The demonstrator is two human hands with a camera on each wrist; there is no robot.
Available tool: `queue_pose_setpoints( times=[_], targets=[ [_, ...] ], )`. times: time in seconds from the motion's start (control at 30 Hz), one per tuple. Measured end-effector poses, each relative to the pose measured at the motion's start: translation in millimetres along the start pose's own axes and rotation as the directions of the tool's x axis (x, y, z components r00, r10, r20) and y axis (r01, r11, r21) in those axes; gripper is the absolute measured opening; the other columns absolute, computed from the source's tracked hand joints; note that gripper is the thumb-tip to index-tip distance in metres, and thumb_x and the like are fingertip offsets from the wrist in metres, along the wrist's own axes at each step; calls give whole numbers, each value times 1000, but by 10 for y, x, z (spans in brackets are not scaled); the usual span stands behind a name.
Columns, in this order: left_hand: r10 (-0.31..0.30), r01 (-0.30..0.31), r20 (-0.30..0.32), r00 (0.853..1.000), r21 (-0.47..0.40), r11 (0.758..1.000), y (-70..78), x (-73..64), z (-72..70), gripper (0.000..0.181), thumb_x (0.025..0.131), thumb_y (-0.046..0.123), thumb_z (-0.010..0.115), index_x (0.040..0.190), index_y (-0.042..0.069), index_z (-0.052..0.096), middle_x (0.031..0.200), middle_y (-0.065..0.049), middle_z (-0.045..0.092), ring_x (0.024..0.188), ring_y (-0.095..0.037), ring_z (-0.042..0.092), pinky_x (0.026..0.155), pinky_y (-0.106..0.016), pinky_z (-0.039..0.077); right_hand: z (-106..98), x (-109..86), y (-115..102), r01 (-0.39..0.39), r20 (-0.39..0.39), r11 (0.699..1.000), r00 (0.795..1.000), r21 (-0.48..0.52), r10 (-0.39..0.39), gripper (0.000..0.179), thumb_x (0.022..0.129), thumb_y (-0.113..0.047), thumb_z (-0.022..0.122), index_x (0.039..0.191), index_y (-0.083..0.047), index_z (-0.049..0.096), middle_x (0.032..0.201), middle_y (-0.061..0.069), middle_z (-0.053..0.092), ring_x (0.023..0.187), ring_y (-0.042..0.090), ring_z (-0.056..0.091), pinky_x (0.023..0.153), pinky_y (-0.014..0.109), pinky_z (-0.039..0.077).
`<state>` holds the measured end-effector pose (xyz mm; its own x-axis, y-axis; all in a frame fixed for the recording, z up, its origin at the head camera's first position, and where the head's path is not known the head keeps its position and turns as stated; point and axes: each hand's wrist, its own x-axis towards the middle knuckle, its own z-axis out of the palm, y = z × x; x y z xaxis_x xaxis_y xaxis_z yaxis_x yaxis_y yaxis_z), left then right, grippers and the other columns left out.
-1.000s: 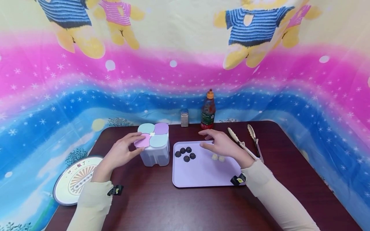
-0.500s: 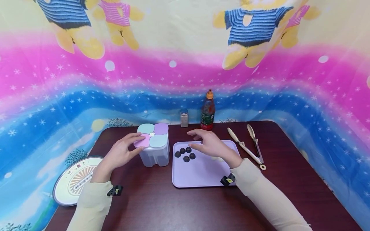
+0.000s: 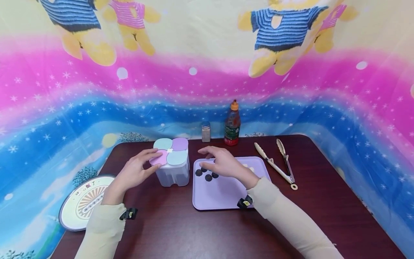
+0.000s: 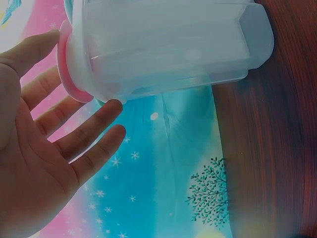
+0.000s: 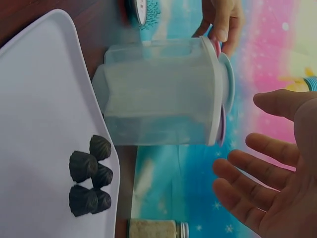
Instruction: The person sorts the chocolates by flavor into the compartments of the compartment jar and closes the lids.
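Note:
My left hand (image 3: 137, 171) rests on the pink lid (image 3: 159, 158) of a translucent container (image 3: 173, 176) with pastel petal-shaped lids. In the left wrist view, the thumb tip touches the rim of the pink lid (image 4: 67, 64); the outer fingers stretch out straight. My right hand (image 3: 223, 162) hovers over the far left part of a lilac tray (image 3: 226, 196), fingers relaxed and holding nothing. The right wrist view shows its spread fingers apart from the container's lids. Beneath this hand lie several dark ridged pieces (image 3: 208, 177), partly hidden, and pale pieces (image 3: 251, 169) lie farther right.
A pair of tongs (image 3: 275, 167) lies spread right of the tray. Behind the tray stand a sauce bottle (image 3: 232, 126) and a small blue-capped jar (image 3: 206, 133). A round plate (image 3: 85, 205) sits at the left table edge. A printed cloth (image 3: 194, 90) surrounds the table.
My right hand has moved left across the tray towards the container, uncovering the tongs' lower end and covering some dark pieces. My left hand has stayed on the pink lid.

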<state>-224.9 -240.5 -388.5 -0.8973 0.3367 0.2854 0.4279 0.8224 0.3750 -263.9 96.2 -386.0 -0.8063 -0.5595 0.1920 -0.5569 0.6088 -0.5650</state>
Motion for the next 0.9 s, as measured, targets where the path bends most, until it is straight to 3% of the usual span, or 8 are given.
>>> queue_pose_setpoints(
  times=[0.47, 0.7, 0.9],
  targets=[
    [1, -1, -5, 1000, -9, 1000, 7, 1, 4, 48, 96, 35, 65, 139, 14, 61, 149, -13, 52, 136, -40, 49, 108, -59, 42, 246, 212, -210, -30, -9, 1000, 1000, -3, 30, 51, 91, -39, 71, 138, -22, 58, 133, 0, 63, 113, 21, 65, 91, 41, 56],
    [-10, 10, -1, 1000, -11, 1000, 4, -1, 17, 47, 98, 35, 63, 140, 15, 60, 150, -13, 50, 138, -39, 47, 109, -60, 41, 344, 242, -244, -31, -29, 999, 999, -27, 30, 50, 90, -37, 73, 136, -23, 59, 131, -1, 63, 109, 16, 65, 89, 39, 55],
    [-24, 24, 5, 1000, -5, 1000, 4, 11, 33, 49, 98, 38, 62, 142, 16, 58, 152, -13, 48, 139, -39, 45, 110, -60, 40, 381, 256, -273, -20, -51, 1000, 999, -17, 19, 50, 88, -37, 75, 134, -23, 60, 130, 2, 64, 109, 18, 65, 88, 38, 56]
  ],
)
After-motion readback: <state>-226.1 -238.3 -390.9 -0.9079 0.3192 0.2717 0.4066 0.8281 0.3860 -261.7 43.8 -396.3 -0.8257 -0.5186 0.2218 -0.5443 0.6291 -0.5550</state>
